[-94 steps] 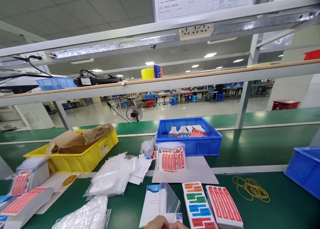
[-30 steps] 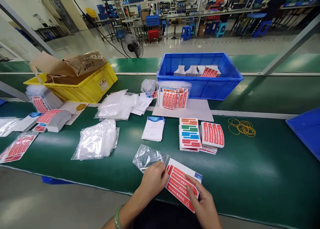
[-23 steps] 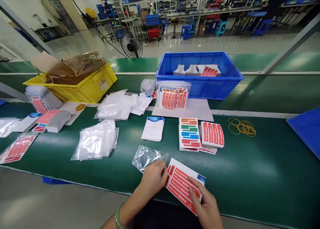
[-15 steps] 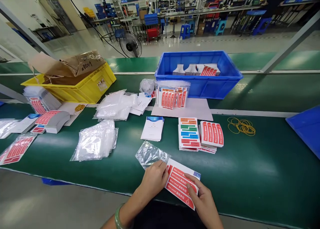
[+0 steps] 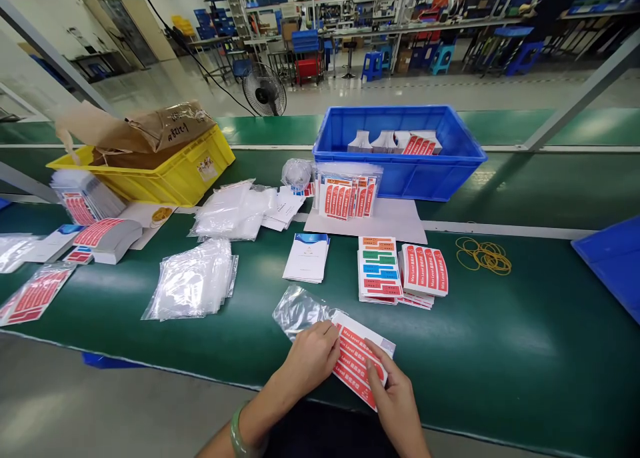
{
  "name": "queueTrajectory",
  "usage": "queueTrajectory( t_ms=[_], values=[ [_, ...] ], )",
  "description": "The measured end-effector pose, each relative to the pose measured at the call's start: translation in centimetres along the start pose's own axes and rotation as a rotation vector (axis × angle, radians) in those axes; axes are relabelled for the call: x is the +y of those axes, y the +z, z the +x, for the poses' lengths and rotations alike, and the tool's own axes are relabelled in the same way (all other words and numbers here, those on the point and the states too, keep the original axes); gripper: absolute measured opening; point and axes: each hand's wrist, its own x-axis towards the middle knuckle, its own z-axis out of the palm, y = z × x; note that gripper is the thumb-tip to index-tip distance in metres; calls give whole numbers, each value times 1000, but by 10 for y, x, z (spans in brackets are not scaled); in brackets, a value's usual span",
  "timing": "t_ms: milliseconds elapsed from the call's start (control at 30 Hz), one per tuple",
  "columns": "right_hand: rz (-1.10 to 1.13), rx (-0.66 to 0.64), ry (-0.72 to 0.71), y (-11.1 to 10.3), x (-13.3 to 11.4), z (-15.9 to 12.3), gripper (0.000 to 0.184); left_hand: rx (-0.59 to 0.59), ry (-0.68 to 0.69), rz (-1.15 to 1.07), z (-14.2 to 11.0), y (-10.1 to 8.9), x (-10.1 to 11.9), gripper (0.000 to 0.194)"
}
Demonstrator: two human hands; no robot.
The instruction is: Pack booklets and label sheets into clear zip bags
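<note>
Left hand [image 5: 311,357] curled, fingertips pinching the mouth of a clear plastic bag [image 5: 299,309] that lies flat on the green belt [image 5: 500,351], just ahead of the knuckles. Green bangle [image 5: 235,433] on that wrist. Right hand [image 5: 395,398] grips the near end of a red label sheet [image 5: 359,363], thumb on top, fingers beneath; sheet tilted, its far end touching the left fingertips at the bag's opening. Whether the sheet is inside the bag yet: cannot tell.

Ahead of the right hand: colored label stack [image 5: 379,269] and red label stack [image 5: 425,269], side by side. Ahead of the left hand: white booklets [image 5: 307,257]. Further left of it, a pile of empty bags [image 5: 194,280]. Well ahead, a blue bin [image 5: 400,153]; rubber bands [image 5: 483,255] off to the right.
</note>
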Motion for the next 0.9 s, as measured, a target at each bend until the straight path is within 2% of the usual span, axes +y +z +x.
queueTrajectory(
  t_ms=[100, 267, 467, 667, 800, 900],
  values=[
    [-30, -35, -23, 7, -1, 2, 47, 4, 10, -20, 1, -1, -1, 12],
    [69, -123, 33, 8, -17, 5, 45, 77, -48, -70, 0, -5, -3, 16],
    [-38, -246, -141, 1, -36, 12, 31, 139, -23, -164, 0, -13, -7, 19],
    [-40, -394, -159, -8, -52, 23, 31, 220, -41, -225, -2, -24, -17, 22],
    [-56, -415, -230, -3, -63, 28, 29, 215, 12, -264, -5, -27, -17, 20],
    [-87, -341, -282, 2, -67, 30, 29, 252, -15, -285, -7, -32, -18, 22]
  ],
)
